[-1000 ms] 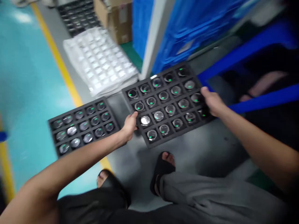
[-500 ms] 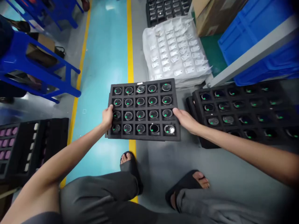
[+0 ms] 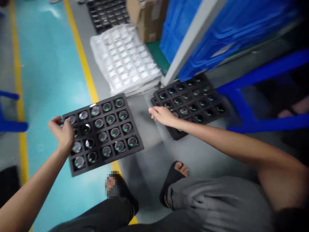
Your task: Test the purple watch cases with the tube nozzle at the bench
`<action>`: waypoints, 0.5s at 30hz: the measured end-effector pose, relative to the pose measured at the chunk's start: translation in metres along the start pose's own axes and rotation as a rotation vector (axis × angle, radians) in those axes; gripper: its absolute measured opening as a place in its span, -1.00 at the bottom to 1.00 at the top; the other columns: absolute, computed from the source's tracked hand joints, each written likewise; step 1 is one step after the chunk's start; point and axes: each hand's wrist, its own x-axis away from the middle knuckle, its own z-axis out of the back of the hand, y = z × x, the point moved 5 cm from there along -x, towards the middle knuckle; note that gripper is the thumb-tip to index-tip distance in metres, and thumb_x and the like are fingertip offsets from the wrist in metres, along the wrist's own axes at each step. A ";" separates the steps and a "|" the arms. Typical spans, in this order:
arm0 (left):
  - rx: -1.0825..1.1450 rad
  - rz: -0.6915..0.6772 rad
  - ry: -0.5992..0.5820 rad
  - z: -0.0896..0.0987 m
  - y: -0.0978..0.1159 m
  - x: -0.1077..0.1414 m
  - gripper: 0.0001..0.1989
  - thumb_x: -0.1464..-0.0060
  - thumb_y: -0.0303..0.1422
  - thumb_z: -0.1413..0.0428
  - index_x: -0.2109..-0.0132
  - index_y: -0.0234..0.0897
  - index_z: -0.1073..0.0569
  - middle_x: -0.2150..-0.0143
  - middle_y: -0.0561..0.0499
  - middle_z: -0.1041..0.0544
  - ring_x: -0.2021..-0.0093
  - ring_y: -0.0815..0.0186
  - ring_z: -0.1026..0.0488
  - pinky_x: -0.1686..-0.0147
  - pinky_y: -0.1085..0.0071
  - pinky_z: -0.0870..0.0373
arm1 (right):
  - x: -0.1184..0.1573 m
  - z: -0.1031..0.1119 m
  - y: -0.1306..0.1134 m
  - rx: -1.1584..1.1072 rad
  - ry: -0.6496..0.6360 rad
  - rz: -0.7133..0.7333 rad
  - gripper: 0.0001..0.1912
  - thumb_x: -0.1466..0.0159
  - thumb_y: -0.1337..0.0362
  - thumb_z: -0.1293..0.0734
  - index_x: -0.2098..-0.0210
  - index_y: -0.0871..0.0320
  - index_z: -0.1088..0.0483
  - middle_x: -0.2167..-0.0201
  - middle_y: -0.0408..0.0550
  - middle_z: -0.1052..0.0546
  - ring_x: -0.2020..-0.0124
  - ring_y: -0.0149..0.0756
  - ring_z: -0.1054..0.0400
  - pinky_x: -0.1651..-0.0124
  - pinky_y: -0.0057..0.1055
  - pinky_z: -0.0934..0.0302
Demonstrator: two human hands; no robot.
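A black compartment tray (image 3: 109,164) holds rows of round, clear-topped pieces, most with a green dot. It lies slanted in front of my feet. My left hand (image 3: 61,132) is closed at its left edge, thumb over the rim; the fingers are partly hidden. My right hand (image 3: 163,116) is off that tray, its fingers pressed together with nothing visible in them. It hovers over the near left side of a stack of similar black trays (image 3: 193,93) on the floor. I cannot tell whether it touches the stack.
A pile of white wrapped trays (image 3: 127,61) stands beyond, with a dark tray (image 3: 108,14) and cardboard box (image 3: 152,19) behind. A grey post (image 3: 190,42) rises before blue crates (image 3: 217,35). Blue stool legs stand right (image 3: 243,96) and left (image 3: 12,125).
My right hand has let go of the tray and moved over the stack. The tray has turned and shifted left with my left hand. The view has swung right.
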 end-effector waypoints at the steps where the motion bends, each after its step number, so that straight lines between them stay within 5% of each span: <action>1: 0.062 -0.078 -0.050 -0.021 0.028 0.007 -0.68 -0.07 -0.61 -0.10 0.03 -0.28 -0.33 -0.01 0.01 -0.41 -0.03 0.34 -0.33 -0.25 0.36 -0.20 | -0.003 0.032 0.023 0.027 0.123 -0.041 -0.51 -0.48 -0.08 -0.14 0.24 0.10 -0.53 0.22 0.01 -0.68 0.14 -0.15 -0.57 0.03 -0.34 -0.34; 4: 0.337 -0.148 -0.415 -0.104 0.102 0.061 -0.74 -0.11 -0.54 -0.16 0.04 -0.26 -0.44 0.09 0.08 -0.44 0.05 0.40 -0.36 -0.16 0.49 -0.27 | 0.003 0.134 0.105 0.115 0.476 -0.221 -0.52 -0.50 0.00 -0.08 0.02 0.16 -0.50 -0.10 0.19 -0.59 -0.20 0.01 -0.42 -0.26 -0.19 -0.22; 7: 0.407 0.085 -0.829 -0.192 0.139 0.146 -0.83 -0.10 -0.43 -0.19 0.12 -0.26 -0.51 0.18 0.04 -0.49 0.15 0.34 -0.43 -0.02 0.40 -0.40 | 0.019 0.208 0.189 0.149 0.669 -0.440 -0.45 -0.49 0.04 -0.04 -0.10 0.30 -0.44 -0.21 0.40 -0.47 -0.30 0.15 -0.31 -0.34 0.01 -0.14; 11: 0.236 0.400 -1.078 -0.275 0.135 0.236 -0.78 -0.12 -0.20 -0.21 0.26 -0.29 -0.46 0.17 -0.17 -0.52 0.12 0.10 -0.52 0.04 0.07 -0.49 | 0.022 0.237 0.270 0.089 0.676 -0.610 -0.42 -0.48 -0.04 -0.08 0.01 0.30 -0.51 -0.06 0.43 -0.56 -0.20 0.19 -0.40 -0.23 0.03 -0.24; 15: 0.188 0.550 -1.168 -0.306 0.126 0.279 -0.62 -0.28 0.01 -0.03 0.15 -0.21 -0.49 -0.11 -0.26 -0.54 -0.17 -0.08 -0.47 -0.16 -0.16 -0.38 | 0.009 0.236 0.309 0.029 0.633 -0.633 -0.44 -0.44 -0.13 -0.18 0.21 0.23 -0.56 0.11 0.36 -0.63 -0.15 0.18 -0.45 -0.21 0.01 -0.27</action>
